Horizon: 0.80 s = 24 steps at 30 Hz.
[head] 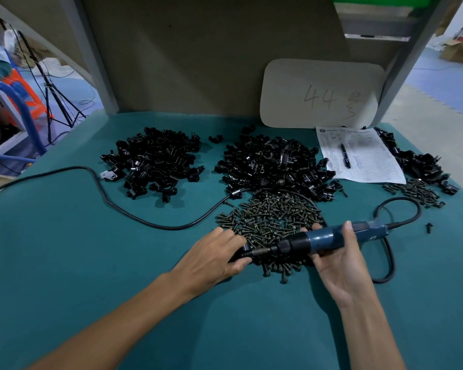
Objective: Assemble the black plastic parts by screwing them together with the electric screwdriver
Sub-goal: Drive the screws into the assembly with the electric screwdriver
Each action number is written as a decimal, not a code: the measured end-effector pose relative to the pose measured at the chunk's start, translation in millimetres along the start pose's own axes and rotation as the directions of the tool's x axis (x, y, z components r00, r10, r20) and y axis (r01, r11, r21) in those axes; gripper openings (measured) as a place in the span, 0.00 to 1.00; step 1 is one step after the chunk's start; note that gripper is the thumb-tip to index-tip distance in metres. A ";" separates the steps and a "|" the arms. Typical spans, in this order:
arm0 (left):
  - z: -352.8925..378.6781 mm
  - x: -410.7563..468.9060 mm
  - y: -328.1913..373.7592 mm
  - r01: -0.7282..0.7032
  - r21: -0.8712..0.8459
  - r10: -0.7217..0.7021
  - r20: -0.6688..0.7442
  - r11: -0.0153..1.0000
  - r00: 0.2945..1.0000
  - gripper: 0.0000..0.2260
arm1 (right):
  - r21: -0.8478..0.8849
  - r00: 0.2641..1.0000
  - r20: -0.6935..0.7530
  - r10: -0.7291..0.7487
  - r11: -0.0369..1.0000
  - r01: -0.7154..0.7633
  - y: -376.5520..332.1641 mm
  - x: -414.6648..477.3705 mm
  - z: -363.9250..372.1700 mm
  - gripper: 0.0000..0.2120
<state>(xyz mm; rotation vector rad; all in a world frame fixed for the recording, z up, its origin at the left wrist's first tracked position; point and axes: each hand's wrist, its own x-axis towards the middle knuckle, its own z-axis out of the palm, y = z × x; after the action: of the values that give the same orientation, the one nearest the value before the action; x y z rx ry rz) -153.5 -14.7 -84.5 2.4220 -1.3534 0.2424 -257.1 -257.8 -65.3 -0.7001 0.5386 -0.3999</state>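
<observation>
Step in hand: driving a screw. Left hand (pixel 219 252) sits on the green mat (pixel 91 263) at the near edge of the screw pile (pixel 270 217), fingers curled over a black part (pixel 244 248). Most of the part is hidden, so I can't tell if it's one piece or two mated. Right hand (pixel 337 263) is wrapped round the blue electric screwdriver (pixel 326 239), thumb on top, tool lying almost flat, bit pointing left into the held part. The bit tip looks to be at or in the part; the screw itself isn't visible. The cable (pixel 145 222) trails off both sides and loops behind the right wrist. Stock: two heaps of black parts behind, left pile (pixel 155 161) and middle pile (pixel 275 164), a third (pixel 412 158) far right by a smaller screw pile (pixel 417 194). A paper sheet (pixel 358 156) with a pen (pixel 345 156) lies between. Next, I'd guess: keep bit and screw coaxial, hold the part hard against torque, run until seated, then put the piece aside. Risk: the bit camming out at this shallow angle.
</observation>
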 end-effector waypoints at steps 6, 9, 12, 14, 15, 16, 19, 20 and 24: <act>2.9 -1.9 -2.1 0.088 -0.100 -0.082 0.062 0.991 0.995 0.11 | 0.015 1.000 0.008 0.006 1.000 -0.006 1.7 0.1 1.8 0.21; 3.8 -3.1 -3.3 0.119 -0.132 -0.107 0.096 0.984 0.990 0.10 | 0.037 1.000 0.008 0.010 0.999 -0.011 1.5 0.1 2.0 0.25; 3.8 -3.6 -3.2 0.131 -0.162 -0.114 0.108 0.978 0.988 0.11 | 0.091 1.000 0.015 0.006 0.996 -0.008 1.4 -0.4 -0.4 0.27; 2.9 -4.1 -1.9 0.119 -0.157 -0.104 0.100 0.980 0.989 0.13 | 0.077 0.999 0.029 -0.025 0.997 0.022 2.2 0.1 -3.2 0.24; 1.8 -5.0 -1.0 0.121 -0.155 -0.109 0.083 0.980 0.991 0.13 | 0.052 0.999 0.033 -0.044 0.998 0.042 2.6 1.1 -4.9 0.21; 0.4 -6.3 -0.7 0.131 -0.161 -0.124 0.053 0.978 0.991 0.13 | 0.026 0.998 0.030 -0.061 0.998 0.061 2.7 2.5 -7.4 0.18; -2.2 -11.2 -0.1 0.167 -0.181 -0.179 -0.050 0.969 0.983 0.13 | -0.069 0.993 -0.015 -0.114 0.991 0.112 -0.1 4.9 -12.3 0.20; -2.7 -11.9 0.5 0.171 -0.181 -0.184 -0.060 0.968 0.981 0.13 | -0.142 0.990 -0.042 -0.138 0.981 0.130 -1.1 4.7 -12.4 0.23; -2.6 -8.2 2.4 0.164 -0.162 -0.180 -0.090 0.973 0.979 0.13 | -0.520 0.963 -0.083 -0.256 0.836 0.177 -0.8 -1.3 -6.2 0.30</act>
<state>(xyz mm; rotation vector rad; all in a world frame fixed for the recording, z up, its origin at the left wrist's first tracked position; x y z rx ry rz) -159.8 -8.4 -84.1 2.3456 -1.0687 0.2077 -262.0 -260.8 -68.3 -1.2611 0.7216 -0.5329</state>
